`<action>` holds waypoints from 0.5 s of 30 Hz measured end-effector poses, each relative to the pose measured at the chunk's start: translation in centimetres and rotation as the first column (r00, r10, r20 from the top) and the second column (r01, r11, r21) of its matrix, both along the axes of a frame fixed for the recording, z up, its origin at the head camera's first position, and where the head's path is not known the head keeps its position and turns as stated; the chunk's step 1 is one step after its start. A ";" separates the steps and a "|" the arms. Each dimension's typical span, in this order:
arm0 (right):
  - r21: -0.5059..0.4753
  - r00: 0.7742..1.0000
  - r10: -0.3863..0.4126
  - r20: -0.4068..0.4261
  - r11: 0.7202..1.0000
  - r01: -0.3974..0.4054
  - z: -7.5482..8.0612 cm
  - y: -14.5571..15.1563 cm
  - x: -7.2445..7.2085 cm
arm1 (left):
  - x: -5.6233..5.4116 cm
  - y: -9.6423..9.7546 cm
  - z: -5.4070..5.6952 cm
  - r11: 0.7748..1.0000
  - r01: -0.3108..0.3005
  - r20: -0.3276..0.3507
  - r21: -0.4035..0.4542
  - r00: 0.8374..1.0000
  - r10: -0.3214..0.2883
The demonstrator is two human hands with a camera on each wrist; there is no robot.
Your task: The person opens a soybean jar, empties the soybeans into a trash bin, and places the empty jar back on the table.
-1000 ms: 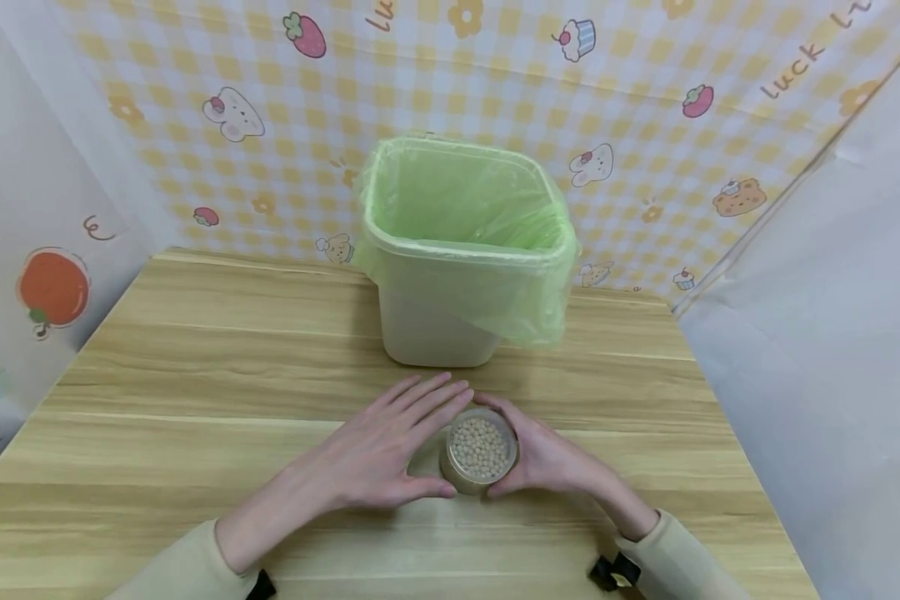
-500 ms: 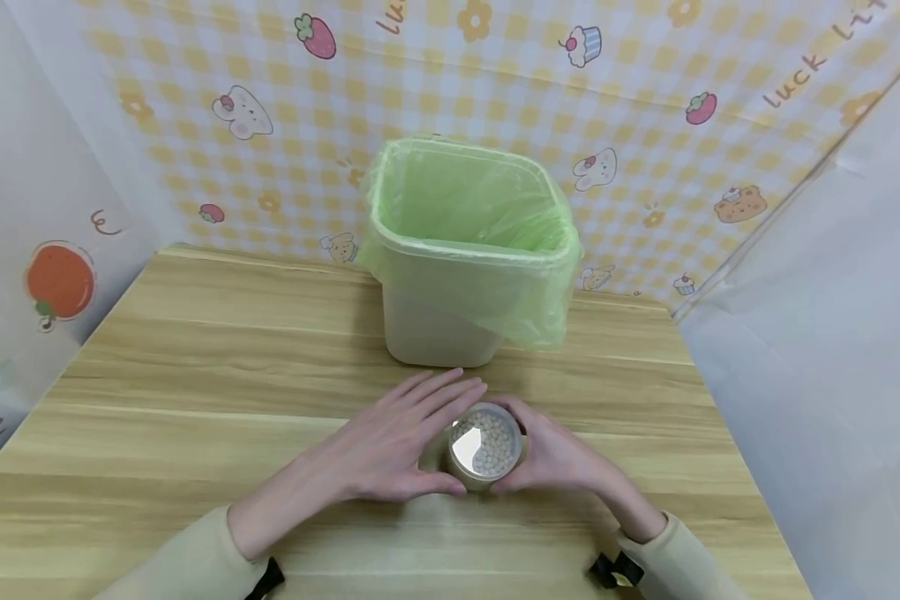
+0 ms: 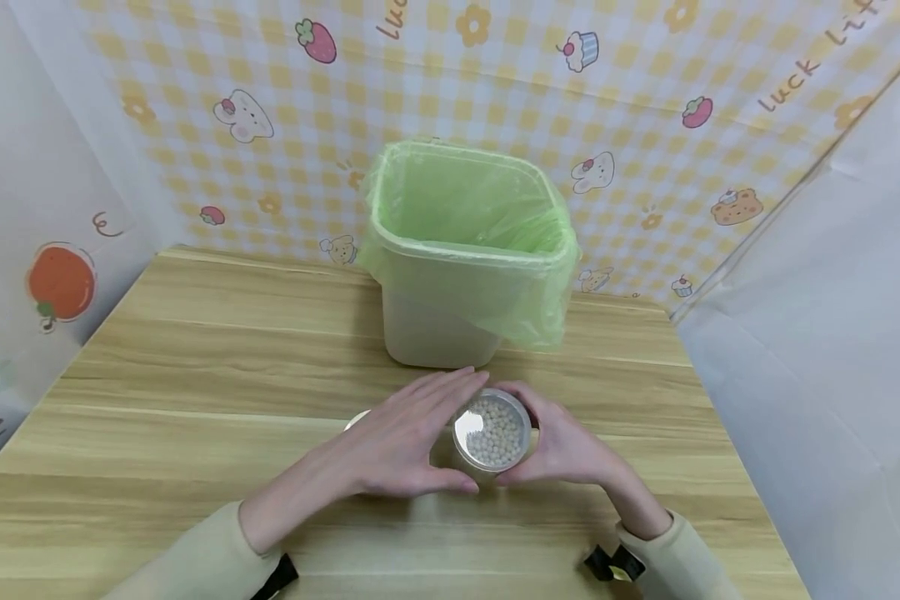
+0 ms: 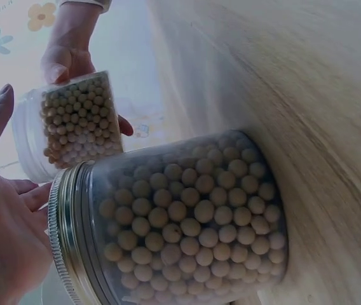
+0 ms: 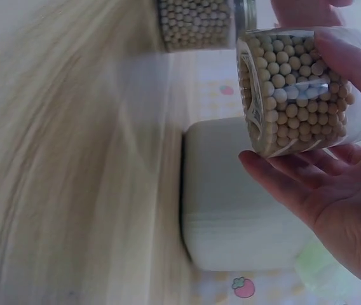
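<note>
My right hand (image 3: pixel 562 442) grips a clear jar (image 3: pixel 492 432) of small beige balls, thumb on one side and fingers on the other. In the right wrist view this jar (image 5: pixel 298 95) is tilted and off the table. My left hand (image 3: pixel 412 433) is spread close to it, thumb apart from the fingers; contact is unclear. A second jar (image 4: pixel 193 222) of beige balls, with a ridged gold-coloured lid, stands on the table beside my left palm in the left wrist view. From the head, my left hand hides nearly all of it; a pale rim (image 3: pixel 356 419) shows.
A pale bin (image 3: pixel 438 325) lined with a green bag (image 3: pixel 487 279) stands just beyond the hands, its mouth open upward. Behind it hangs a yellow checked cloth (image 3: pixel 285 167). White panels (image 3: pixel 810 333) flank the wooden table (image 3: pixel 232 333).
The clear jar in my right hand has risen and shifted slightly right and away. My left hand has moved right alongside it. A pale rim now shows behind my left hand.
</note>
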State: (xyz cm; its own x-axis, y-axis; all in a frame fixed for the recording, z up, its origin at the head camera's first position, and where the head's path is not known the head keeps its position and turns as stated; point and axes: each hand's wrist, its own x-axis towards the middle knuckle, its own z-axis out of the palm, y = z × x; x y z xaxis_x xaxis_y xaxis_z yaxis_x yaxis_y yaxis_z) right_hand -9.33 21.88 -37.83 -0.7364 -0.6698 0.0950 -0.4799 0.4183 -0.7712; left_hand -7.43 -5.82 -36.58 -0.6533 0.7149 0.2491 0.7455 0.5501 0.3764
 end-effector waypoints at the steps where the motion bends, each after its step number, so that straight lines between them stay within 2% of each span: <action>1: -0.003 1.000 0.001 -0.003 1.000 -0.001 0.1 -0.1 0.0 | 0.0 0.0 0.1 1.000 -0.007 0.031 0.003 0.999 0.006; 4: -0.009 1.000 0.007 -0.021 1.000 -0.007 0.5 -0.3 0.1 | 0.0 0.0 0.3 1.000 -0.014 0.075 0.015 0.997 0.012; 10: -0.012 0.998 0.017 -0.059 1.000 -0.018 1.2 -0.9 0.4 | 0.0 0.2 0.5 0.997 0.005 0.087 0.082 0.996 -0.012; 15: -0.004 0.997 0.009 -0.072 1.000 -0.010 1.7 -1.2 0.6 | 0.0 0.4 0.5 0.991 -0.014 0.112 0.137 0.994 -0.002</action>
